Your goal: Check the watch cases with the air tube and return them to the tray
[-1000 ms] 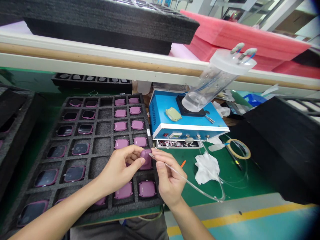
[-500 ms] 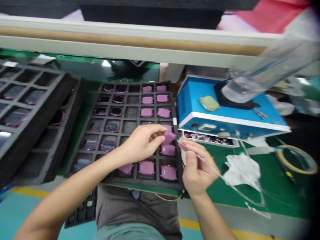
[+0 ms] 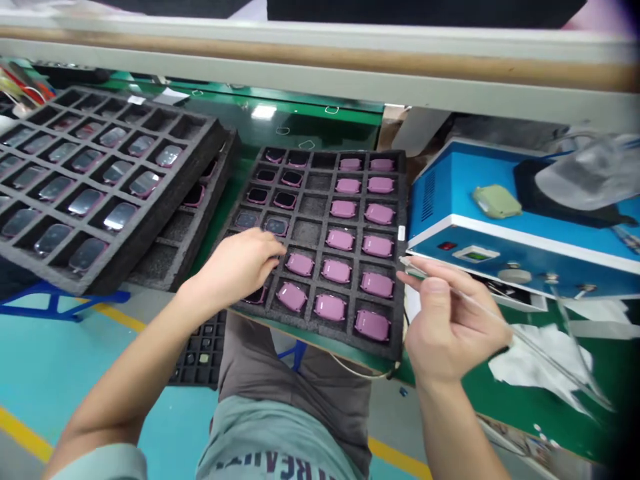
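The black foam tray [image 3: 367, 267] holds purple watch cases [image 3: 336, 271] back side up in its right columns. Watches with dark screens [image 3: 285, 199] face up in the left columns. My left hand [image 3: 240, 267] is over the tray's left columns, fingers curled down into a cell; whatever is between the fingertips is hidden. My right hand [image 3: 450, 320] is closed around a thin pen-like tool [image 3: 417, 268] with a clear tube running off to the right. Its tip points at the tray's right edge, apart from the cases.
A blue dispenser-like box [image 3: 435, 200] with a small display stands behind my right hand, a greenish watch case [image 3: 497, 201] on top. White tissue [image 3: 545, 363] lies on the green mat at right. Stacked foam trays [image 3: 195, 220] with more watches stand at left.
My left hand has left the purple case it was handling in the right columns and moved left across the tray. That case now lies in its cell. My right hand still holds the tool.
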Motion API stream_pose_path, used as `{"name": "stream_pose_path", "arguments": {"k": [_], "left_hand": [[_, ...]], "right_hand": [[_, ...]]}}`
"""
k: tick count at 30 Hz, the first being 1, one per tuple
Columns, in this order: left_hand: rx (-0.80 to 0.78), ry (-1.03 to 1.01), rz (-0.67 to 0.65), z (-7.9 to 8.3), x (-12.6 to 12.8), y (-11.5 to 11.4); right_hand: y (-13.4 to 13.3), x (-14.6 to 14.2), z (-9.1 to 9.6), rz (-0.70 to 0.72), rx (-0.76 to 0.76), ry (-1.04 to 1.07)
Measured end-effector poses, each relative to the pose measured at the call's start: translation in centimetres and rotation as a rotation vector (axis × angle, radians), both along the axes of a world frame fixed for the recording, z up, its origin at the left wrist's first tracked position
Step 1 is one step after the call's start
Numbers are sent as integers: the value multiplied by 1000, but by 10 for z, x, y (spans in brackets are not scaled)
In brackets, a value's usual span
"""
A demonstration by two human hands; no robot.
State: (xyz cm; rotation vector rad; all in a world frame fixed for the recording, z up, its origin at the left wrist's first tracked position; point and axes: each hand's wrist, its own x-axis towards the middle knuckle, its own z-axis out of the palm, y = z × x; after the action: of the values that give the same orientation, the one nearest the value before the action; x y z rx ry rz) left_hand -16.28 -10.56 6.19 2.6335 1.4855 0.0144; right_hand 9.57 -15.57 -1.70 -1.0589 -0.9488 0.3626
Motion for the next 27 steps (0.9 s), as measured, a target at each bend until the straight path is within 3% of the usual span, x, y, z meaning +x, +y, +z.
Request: {"name": "stream_pose_path", "arguments": {"k": [3, 6, 11, 15, 19, 24, 27], "left_hand": [[-15, 92, 38, -1, -23, -42], [41, 57, 40, -12, -37, -66], [36, -53, 61, -20, -38, -61], [74, -159, 212, -20, -32, -52], [15, -586, 430, -32, 7, -43], [-286, -1090, 417, -55, 85, -33], [-351, -1216, 432, -62, 106, -32]], "right_hand": [[2, -5, -7, 69, -70, 52], [4, -7, -15, 117, -119, 93], [3, -5, -16, 98, -148, 70], [-2, -8, -10, 110, -145, 78], [-8, -19, -7, 153, -151, 114], [-11, -26, -10, 171, -127, 102], [-9, -24, -14, 195, -139, 80]]}}
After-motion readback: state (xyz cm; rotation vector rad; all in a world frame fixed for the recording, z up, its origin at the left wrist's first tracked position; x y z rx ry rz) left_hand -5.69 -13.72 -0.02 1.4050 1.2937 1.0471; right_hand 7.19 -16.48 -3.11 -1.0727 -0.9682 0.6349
